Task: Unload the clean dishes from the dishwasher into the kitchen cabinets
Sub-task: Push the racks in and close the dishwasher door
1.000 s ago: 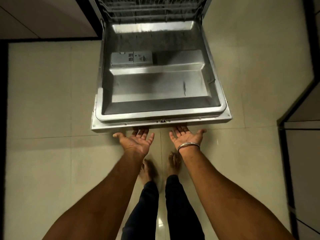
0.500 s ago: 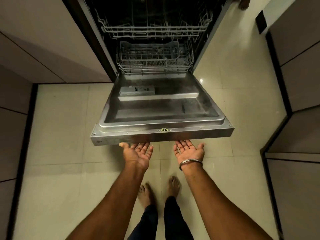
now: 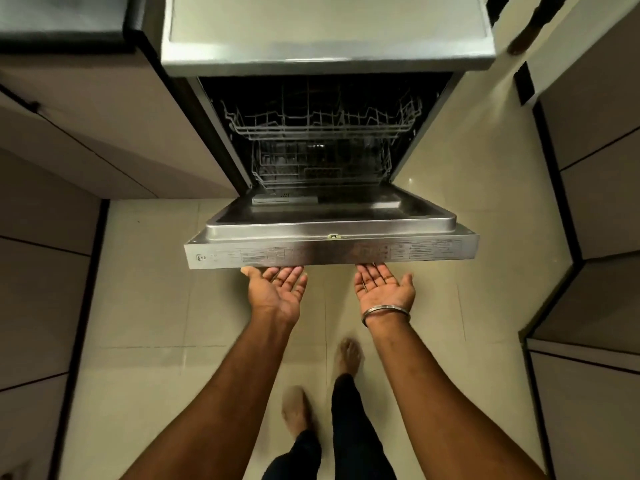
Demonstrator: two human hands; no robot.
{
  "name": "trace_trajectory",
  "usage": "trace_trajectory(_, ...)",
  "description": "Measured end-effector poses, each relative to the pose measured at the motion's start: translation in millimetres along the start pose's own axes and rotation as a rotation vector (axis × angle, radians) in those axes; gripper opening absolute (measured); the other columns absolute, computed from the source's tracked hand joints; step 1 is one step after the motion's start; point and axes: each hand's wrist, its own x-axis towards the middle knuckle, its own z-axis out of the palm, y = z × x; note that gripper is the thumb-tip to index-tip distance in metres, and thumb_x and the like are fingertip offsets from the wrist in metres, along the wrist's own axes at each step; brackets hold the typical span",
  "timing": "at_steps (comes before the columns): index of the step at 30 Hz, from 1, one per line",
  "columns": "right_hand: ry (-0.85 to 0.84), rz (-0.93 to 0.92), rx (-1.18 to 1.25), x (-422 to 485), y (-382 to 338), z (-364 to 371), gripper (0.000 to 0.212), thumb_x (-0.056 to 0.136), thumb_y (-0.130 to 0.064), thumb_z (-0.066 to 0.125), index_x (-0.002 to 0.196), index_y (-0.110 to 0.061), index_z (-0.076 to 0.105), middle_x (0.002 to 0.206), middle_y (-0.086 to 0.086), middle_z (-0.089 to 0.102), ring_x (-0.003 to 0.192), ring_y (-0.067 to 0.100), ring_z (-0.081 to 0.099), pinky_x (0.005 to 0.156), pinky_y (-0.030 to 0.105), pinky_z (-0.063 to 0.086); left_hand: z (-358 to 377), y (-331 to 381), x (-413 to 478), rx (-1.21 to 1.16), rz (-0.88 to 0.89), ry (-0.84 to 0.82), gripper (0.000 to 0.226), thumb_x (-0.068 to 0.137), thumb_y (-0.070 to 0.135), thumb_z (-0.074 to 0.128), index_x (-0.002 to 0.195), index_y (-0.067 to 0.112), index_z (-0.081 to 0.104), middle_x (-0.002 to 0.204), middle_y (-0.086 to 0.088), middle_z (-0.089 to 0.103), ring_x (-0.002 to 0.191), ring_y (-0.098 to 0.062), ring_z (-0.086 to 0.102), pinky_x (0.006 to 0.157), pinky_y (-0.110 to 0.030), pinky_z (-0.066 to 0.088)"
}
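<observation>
The dishwasher door (image 3: 332, 251) sits higher than a second ago, borne on the flat, palm-up left hand (image 3: 277, 289) and right hand (image 3: 382, 289); the upper rack (image 3: 322, 124) and lower rack (image 3: 322, 168) show no dishes; unloading looks finished.

Dishwasher door (image 3: 332, 252): silver-grey brushed steel, front edge carrying faint grey printed labels; wire racks (image 3: 322, 129) pale grey against a black interior. Floor tiles (image 3: 145, 306) cream with thin darker grout lines; cabinet fronts (image 3: 104, 140) beige with black seams. Bangle (image 3: 384, 311) silver; trousers (image 3: 349, 427) dark, near black.
</observation>
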Motion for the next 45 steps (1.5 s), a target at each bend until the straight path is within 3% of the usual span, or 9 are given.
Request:
trace_trajectory(3,-0.029,0.014,0.0,-1.1,-15.3,34.0,0.068,0.102,-0.06,0.025,0.117,-0.002,0.057,0.144,0.023,0.051,0.108,0.036,0.062,0.108,0.048,0.041,33.5,16.8,-2.4,0.0,0.028,-0.008,0.066,0.105,0.064,0.027,0.131,0.007,0.047,0.149,-0.023,0.049,0.138,-0.042,0.049,0.112,-0.054,0.041)
trace_trajectory(6,-0.067,0.026,0.003,-5.1,-33.7,70.6,0.07,0.102,-0.061,0.025,0.119,-0.001,0.057,0.143,0.024,0.052,0.111,0.038,0.061,0.108,0.049,0.041,68.2,31.0,-4.3,0.001,0.031,-0.021,0.037,0.112,0.039,0.028,0.108,0.011,0.052,0.146,-0.019,0.052,0.137,-0.04,0.051,0.104,-0.051,0.044)
trace_trajectory(10,-0.105,0.023,-0.017,-6.7,-58.8,121.7,0.07,0.102,-0.06,0.027,0.122,0.001,0.056,0.144,0.024,0.051,0.126,0.041,0.056,0.109,0.051,0.041,113.3,52.6,-5.1,0.019,0.053,-0.058,0.038,0.109,0.018,0.033,0.144,0.007,0.047,0.149,-0.015,0.052,0.137,-0.034,0.052,0.098,-0.048,0.047)
trace_trajectory(15,-0.142,0.016,-0.022,-1.8,-80.5,177.4,0.078,0.102,-0.061,0.027,0.142,0.003,0.043,0.149,0.026,0.045,0.13,0.042,0.053,0.106,0.05,0.044,165.2,77.2,-3.8,-0.006,0.082,-0.094,0.04,0.109,0.016,0.037,0.148,0.006,0.043,0.151,-0.02,0.049,0.137,-0.037,0.052,0.078,-0.046,0.055)
trace_trajectory(23,-0.202,-0.003,-0.015,13.5,-99.0,254.3,0.083,0.101,-0.065,0.024,0.145,0.003,0.041,0.151,0.026,0.042,0.133,0.042,0.05,0.111,0.051,0.04,236.3,116.5,6.1,-0.026,0.07,-0.128,0.027,0.108,0.01,0.035,0.131,0.007,0.05,0.15,-0.025,0.048,0.137,-0.039,0.052,0.092,-0.048,0.049)
trace_trajectory(32,-0.142,-0.039,-0.028,27.0,-102.0,291.1,0.061,0.107,-0.045,0.035,0.141,0.005,0.045,0.147,0.027,0.046,0.129,0.04,0.054,0.103,0.046,0.046,275.3,143.0,21.5,0.025,0.038,-0.064,0.043,0.109,0.006,0.04,0.15,-0.008,0.035,0.154,-0.033,0.039,0.139,-0.045,0.047,0.109,-0.051,0.045)
trace_trajectory(38,-0.066,-0.058,-0.046,26.1,-102.5,303.2,0.028,0.101,-0.012,0.046,0.122,0.005,0.055,0.139,0.029,0.054,0.113,0.04,0.062,0.101,0.048,0.05,285.7,145.7,22.6,0.073,0.094,-0.063,0.041,0.106,0.019,0.055,0.132,-0.011,0.047,0.142,-0.037,0.049,0.125,-0.048,0.058,0.09,-0.049,0.055)
trace_trajectory(42,-0.049,-0.057,-0.043,24.8,-112.1,325.5,0.048,0.099,-0.009,0.032,0.145,0.005,0.039,0.15,0.029,0.042,0.132,0.043,0.05,0.111,0.051,0.041,298.2,152.4,29.7,0.013,0.04,-0.076,0.018,0.109,0.007,0.041,0.104,-0.007,0.051,0.132,-0.032,0.054,0.137,-0.048,0.047,0.107,-0.056,0.047)
trace_trajectory(45,-0.001,-0.06,-0.102,24.4,-118.7,341.8,0.052,0.099,-0.007,0.024,0.149,0.004,0.034,0.154,0.027,0.037,0.139,0.042,0.043,0.114,0.05,0.037,306.8,158.2,35.0,0.006,0.04,-0.087,0.015,0.104,-0.003,0.037,0.101,-0.006,0.051,0.118,-0.028,0.058,0.137,-0.048,0.047,0.101,-0.057,0.047)
